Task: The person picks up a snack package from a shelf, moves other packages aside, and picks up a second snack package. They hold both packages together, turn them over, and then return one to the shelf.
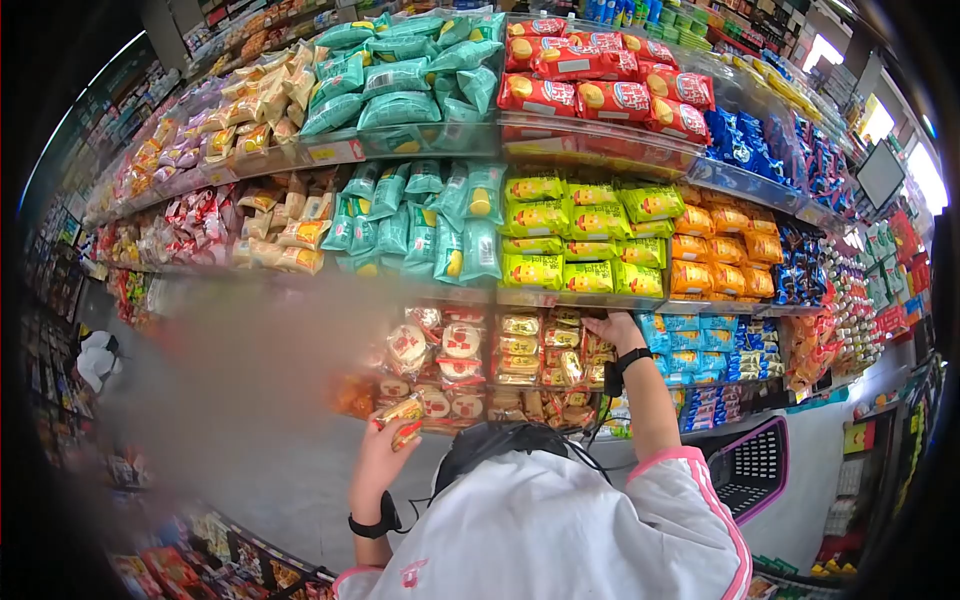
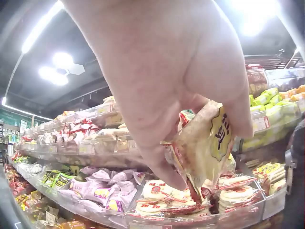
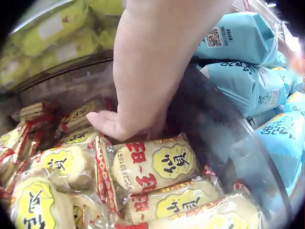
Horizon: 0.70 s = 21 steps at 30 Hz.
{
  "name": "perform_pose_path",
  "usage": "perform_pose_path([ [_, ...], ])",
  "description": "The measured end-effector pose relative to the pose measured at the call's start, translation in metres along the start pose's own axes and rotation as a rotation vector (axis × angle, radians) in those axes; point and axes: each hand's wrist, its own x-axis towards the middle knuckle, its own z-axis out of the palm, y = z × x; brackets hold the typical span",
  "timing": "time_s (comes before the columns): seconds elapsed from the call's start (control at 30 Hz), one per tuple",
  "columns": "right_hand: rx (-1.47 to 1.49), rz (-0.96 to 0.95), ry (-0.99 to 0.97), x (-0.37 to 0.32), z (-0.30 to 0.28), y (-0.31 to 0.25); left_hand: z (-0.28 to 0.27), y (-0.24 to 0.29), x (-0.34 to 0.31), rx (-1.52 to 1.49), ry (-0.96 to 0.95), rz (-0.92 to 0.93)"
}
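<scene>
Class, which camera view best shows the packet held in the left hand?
The left wrist view: it shows the packet large and close, gripped by the left hand, with dark lettering on its yellow patch. The head view shows it small, seen from above; the right wrist view does not show it.

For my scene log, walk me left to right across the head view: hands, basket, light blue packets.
Left hand holding a snack pack → right hand → light blue packets → basket.
</scene>
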Motion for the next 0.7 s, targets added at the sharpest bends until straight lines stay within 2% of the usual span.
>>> perform_pose_path([
  [0.13,0.079,-0.098,0.015,-0.024,0.018,0.004,0.005,-0.001,0.005,0.015,-0.014,0.031],
  [0.2,0.11,-0.135,-0.025,-0.002,-0.003,0.01,0.006,-0.002,0.007,0.035,-0.008,0.055],
  [0.27,0.152,-0.175,-0.037,0.003,-0.008,0.013,0.008,-0.003,0.008,0.067,0.01,0.096],
  [0.33,0.205,-0.219,-0.021,-0.007,0.001,0.012,0.007,0.003,0.007,0.061,-0.025,0.057],
  [0.43,0.042,-0.283,0.009,0.003,-0.008,0.018,0.008,0.003,0.005,0.085,-0.05,0.044],
  [0.53,0.03,-0.339,-0.072,0.013,-0.015,0.019,0.009,0.003,0.003,0.068,-0.07,-0.001],
  [0.63,0.068,-0.327,-0.125,0.019,-0.013,0.018,0.009,0.003,0.002,0.061,-0.076,-0.014],
  [0.7,-0.004,-0.314,-0.094,0.02,-0.008,0.017,0.008,0.004,0.002,0.068,-0.068,-0.006],
])
